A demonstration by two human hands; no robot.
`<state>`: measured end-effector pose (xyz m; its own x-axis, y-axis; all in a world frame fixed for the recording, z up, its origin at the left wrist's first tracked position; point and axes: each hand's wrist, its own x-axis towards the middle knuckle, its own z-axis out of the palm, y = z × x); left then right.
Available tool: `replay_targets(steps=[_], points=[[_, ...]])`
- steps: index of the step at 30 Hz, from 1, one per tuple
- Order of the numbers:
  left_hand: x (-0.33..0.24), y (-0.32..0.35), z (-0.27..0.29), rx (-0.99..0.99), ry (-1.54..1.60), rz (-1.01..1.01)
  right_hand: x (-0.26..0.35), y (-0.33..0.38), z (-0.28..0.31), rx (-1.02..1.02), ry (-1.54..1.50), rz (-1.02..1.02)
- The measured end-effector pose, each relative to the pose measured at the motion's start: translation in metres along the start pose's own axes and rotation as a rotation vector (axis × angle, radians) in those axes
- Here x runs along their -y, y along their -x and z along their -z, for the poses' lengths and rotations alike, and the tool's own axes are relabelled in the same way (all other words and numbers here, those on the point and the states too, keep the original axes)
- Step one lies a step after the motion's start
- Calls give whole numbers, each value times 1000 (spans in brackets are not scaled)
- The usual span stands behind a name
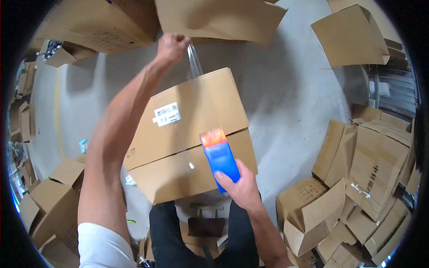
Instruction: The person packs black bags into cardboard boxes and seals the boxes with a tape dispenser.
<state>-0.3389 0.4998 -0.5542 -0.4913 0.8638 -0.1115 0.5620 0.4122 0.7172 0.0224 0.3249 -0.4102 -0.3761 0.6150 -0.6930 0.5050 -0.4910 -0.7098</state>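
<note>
A closed cardboard box (196,107) stands in front of my legs, a dark seam running across its top and a white label on its far left part. My left hand (173,48) reaches past the box's far edge, its fingers pinched on a strip of clear tape (194,61) that stretches down to that edge. Over the near right part of the top, my right hand (245,187) grips a blue block-shaped tool with an orange end (221,156), which looks like a tape dispenser. Whether the tape runs on to that tool I cannot tell.
Large cardboard boxes (219,20) stand just beyond my left hand. Open and flattened cartons (380,165) are piled at the right, and more boxes (56,201) lie at the left. Grey floor (281,98) shows around the box. A dark brown object (206,227) lies between my legs.
</note>
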Motion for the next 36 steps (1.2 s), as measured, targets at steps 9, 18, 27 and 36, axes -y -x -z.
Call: replay_targets(steps=[9, 18, 27, 36], points=[[149, -43, -51, 657, 179, 280, -36, -19, 16, -59, 34, -14], [-13, 322, -53, 22, -373, -473, -107, 61, 69, -39, 82, -40], [-28, 428, -127, 378, -484, -428, -219, 113, 58, -117, 267, -54], [-19, 433, -132, 251, -413, -480, -298, 169, 68, -107, 272, -336]])
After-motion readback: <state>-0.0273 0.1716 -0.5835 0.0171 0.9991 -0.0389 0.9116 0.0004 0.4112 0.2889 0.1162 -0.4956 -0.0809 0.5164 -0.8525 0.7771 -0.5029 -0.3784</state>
